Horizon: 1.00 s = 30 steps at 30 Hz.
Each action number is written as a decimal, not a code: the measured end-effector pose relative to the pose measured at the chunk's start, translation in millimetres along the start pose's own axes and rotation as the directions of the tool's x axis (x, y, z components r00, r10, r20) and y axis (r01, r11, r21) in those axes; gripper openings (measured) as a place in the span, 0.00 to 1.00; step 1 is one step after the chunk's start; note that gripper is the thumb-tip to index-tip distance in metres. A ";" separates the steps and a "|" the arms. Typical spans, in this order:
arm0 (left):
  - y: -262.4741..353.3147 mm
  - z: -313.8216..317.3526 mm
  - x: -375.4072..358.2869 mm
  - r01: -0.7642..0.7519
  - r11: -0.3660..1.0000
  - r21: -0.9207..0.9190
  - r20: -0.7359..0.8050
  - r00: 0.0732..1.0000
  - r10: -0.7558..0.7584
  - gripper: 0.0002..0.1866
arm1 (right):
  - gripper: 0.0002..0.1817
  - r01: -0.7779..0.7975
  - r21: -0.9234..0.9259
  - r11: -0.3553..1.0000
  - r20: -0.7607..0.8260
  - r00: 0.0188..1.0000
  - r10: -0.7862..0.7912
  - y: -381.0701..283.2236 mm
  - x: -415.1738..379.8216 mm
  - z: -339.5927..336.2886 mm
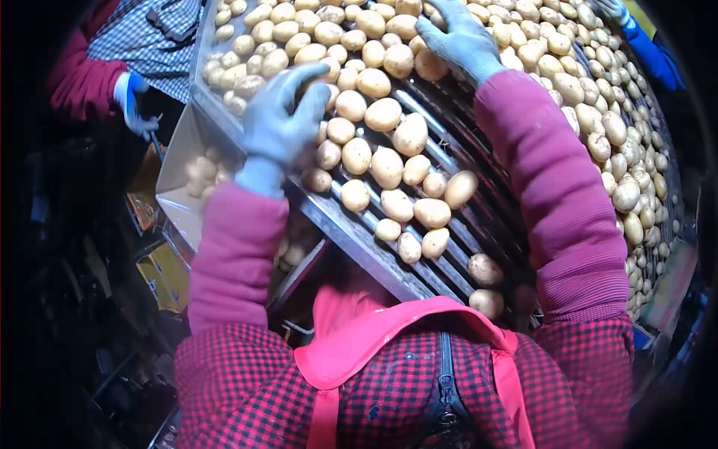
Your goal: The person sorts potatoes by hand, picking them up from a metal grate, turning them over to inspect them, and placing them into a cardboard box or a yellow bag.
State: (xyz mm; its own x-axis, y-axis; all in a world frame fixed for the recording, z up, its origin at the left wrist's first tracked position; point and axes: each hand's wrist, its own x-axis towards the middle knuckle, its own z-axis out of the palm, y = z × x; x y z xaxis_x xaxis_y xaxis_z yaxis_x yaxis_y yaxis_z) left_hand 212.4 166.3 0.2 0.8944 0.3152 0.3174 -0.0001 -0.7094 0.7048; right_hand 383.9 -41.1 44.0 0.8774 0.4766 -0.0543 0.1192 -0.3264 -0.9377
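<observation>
Roller conveyor [479, 224] | left hand [280, 120], right hand [460, 41] spread on potatoes [385, 166]

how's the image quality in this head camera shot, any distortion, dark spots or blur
Head view: strong fisheye bend, so the roller table curves and the frame corners go black; the potatoes in the middle are evenly lit and sharp; the left hand looks slightly soft; the left side beside the chute is in deep shadow.

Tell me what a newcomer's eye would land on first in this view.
First, the mass of pale potatoes spread over the metal roller conveyor that fills the upper middle. Next, two grey-gloved hands over them: the left hand at the conveyor's left edge, the right hand flat on potatoes at the top.
</observation>
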 end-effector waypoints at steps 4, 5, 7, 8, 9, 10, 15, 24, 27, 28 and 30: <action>28.4 -16.9 -85.0 0.062 0.988 -0.144 -0.072 0.995 -0.073 0.16 | 0.31 0.636 -0.452 0.626 0.246 0.763 -0.598 40.1 -35.8 -6.9; 29.2 -16.8 -103.3 0.142 0.971 -0.193 -0.083 0.984 -0.161 0.16 | 0.32 0.747 -0.348 0.566 0.412 0.664 -0.623 29.2 -72.9 -8.6; 40.9 -15.6 -127.5 0.308 0.856 -0.415 -0.072 0.927 -0.369 0.15 | 0.27 0.803 -0.362 0.473 0.600 0.589 -0.542 24.2 -134.1 12.5; 44.0 -12.4 -136.0 0.320 0.827 -0.462 -0.071 0.916 -0.394 0.15 | 0.25 0.821 -0.359 0.445 0.675 0.557 -0.484 25.0 -162.1 25.1; 45.7 -10.0 -144.4 0.331 0.798 -0.504 -0.071 0.905 -0.420 0.15 | 0.22 0.817 -0.353 0.456 0.726 0.546 -0.417 31.2 -179.9 34.2; 44.8 -10.1 -150.8 0.339 0.772 -0.537 -0.084 0.890 -0.449 0.15 | 0.22 0.812 -0.339 0.475 0.697 0.556 -0.454 42.3 -186.7 36.9; 61.0 -20.1 -180.2 0.046 0.977 -0.209 -0.096 0.993 -0.068 0.19 | 0.18 0.710 -0.505 0.491 0.568 0.701 -0.430 52.4 -118.1 23.6; 86.4 -42.5 -249.0 0.108 0.992 -0.064 -0.225 0.967 -0.120 0.23 | 0.22 0.254 -0.018 0.967 0.343 0.910 -0.232 0.3 -172.9 68.7; 90.6 -53.9 -249.9 -0.048 0.993 0.106 -0.263 0.962 0.075 0.25 | 0.19 -0.679 0.537 0.502 0.746 0.660 0.095 -10.4 -246.6 117.7; 94.9 -60.4 -252.6 -0.038 0.986 0.163 -0.239 0.968 0.077 0.26 | 0.18 -0.770 0.494 0.404 0.800 0.584 0.135 -4.2 -256.5 123.8; 100.0 -76.8 -269.5 0.028 0.972 0.235 -0.201 0.979 0.021 0.28 | 0.16 -0.589 0.465 0.661 0.808 0.587 -0.046 -5.4 -270.5 136.6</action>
State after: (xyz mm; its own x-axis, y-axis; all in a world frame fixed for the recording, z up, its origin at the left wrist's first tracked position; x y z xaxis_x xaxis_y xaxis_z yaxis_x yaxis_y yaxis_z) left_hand -63.1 58.9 33.8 0.7863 0.4204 0.4528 0.1298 -0.8289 0.5442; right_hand 82.5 -56.8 16.9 0.1340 0.9546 -0.2660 -0.6538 -0.1165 -0.7477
